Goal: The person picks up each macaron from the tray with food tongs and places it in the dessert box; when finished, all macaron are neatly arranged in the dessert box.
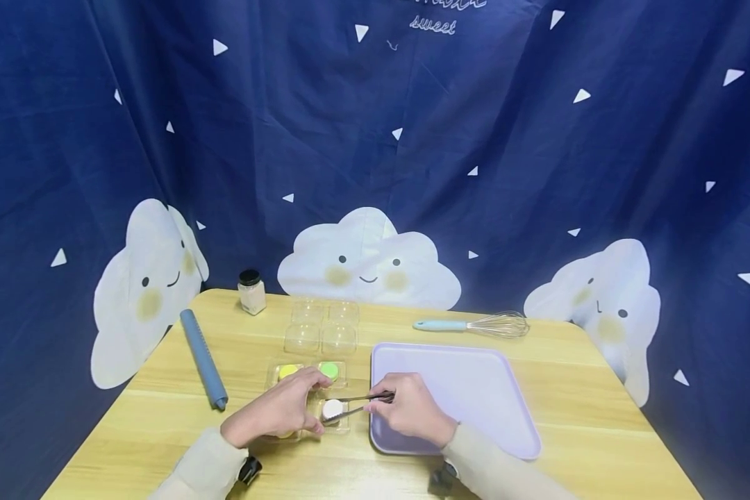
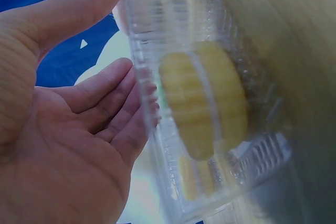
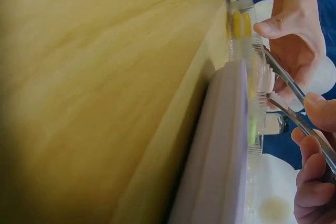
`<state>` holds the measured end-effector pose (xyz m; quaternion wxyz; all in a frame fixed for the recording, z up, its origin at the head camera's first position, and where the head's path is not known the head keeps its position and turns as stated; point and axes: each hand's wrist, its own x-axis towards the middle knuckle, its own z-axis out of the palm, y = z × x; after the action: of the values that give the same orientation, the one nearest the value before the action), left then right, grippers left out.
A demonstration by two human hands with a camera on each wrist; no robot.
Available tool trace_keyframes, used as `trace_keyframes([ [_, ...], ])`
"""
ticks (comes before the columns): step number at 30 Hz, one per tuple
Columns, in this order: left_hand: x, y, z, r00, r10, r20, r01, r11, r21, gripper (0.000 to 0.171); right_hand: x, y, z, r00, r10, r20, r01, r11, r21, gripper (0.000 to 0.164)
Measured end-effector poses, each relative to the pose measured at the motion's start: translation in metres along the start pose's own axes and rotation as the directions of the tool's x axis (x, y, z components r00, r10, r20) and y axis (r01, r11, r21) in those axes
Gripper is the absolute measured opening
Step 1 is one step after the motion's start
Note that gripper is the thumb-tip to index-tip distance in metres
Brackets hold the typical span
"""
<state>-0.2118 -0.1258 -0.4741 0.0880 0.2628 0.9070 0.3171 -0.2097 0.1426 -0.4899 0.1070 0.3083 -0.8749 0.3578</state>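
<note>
My right hand (image 1: pixel 412 411) grips a pair of metal tongs (image 3: pixel 286 78). Their serrated tips lie on either side of a whitish-pink macaron (image 1: pixel 332 408), which sits in the front right compartment of a clear plastic tray (image 1: pixel 342 426). Over the tray's left side spreads my left hand (image 1: pixel 278 408), thumb toward the front and fingers toward the back, fingertips touching the rim in the left wrist view. A green macaron (image 1: pixel 329 370) and a yellow macaron (image 1: pixel 288 371) occupy the back compartments. Another yellow macaron (image 2: pixel 205 100) is at front left, mostly covered by the left hand in the head view.
Right of the tray lies a lilac serving tray (image 1: pixel 456 361), partly under my right hand. Behind stands a clear domed lid (image 1: pixel 321 338). A whisk (image 1: pixel 475 325), a black-capped jar (image 1: pixel 251 292) and a blue-grey rod (image 1: pixel 203 357) lie around the wooden table (image 1: pixel 587 417).
</note>
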Motion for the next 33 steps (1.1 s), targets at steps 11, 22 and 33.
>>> trace_keyframes([
  [11,0.0003,-0.001,0.0006,1.0,0.004,0.005,-0.004,1.0,-0.012,0.074,0.0008,0.0018,0.0054,1.0,-0.022,0.004,0.023,0.999,-0.042,0.013],
  [22,0.0014,-0.0009,0.0004,1.0,0.009,0.001,-0.009,1.0,-0.007,0.074,0.0031,0.0025,0.0061,0.998,-0.053,0.014,0.055,0.991,-0.123,0.014],
  [33,0.0011,-0.0006,0.0012,1.0,0.016,-0.01,-0.016,1.0,0.002,0.075,0.0071,0.0021,0.0034,0.992,-0.085,0.088,0.099,0.98,-0.172,0.016],
])
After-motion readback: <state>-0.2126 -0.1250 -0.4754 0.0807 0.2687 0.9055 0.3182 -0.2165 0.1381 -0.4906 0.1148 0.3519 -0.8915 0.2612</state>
